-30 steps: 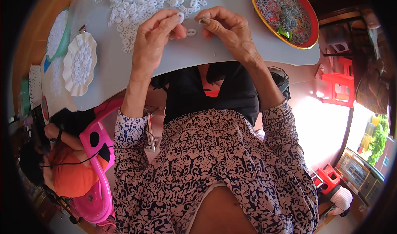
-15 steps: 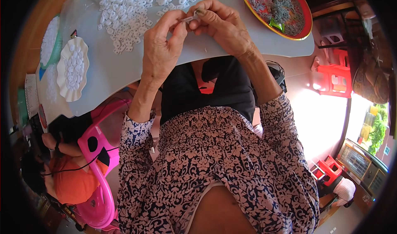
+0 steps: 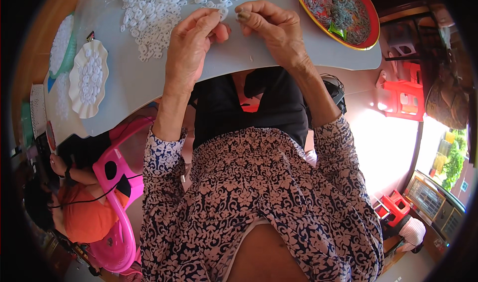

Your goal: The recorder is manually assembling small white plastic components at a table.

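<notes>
My left hand and my right hand are raised close together over the near edge of a grey table. The left thumb and fingers pinch a small white ring piece. The right thumb and forefinger are pinched together a little to the right of it; anything between them is too small to make out. Just beyond the left hand lies a loose pile of several small white ring pieces.
A red-rimmed round tray of small grey pieces sits at the table's right. A white scalloped dish with white pieces lies at the left. Another person in orange sits beside a pink chair. Red stools stand right.
Both hands have drawn nearer and a little lower over the table's edge. They met on a small piece half a second ago and now sit slightly apart.
</notes>
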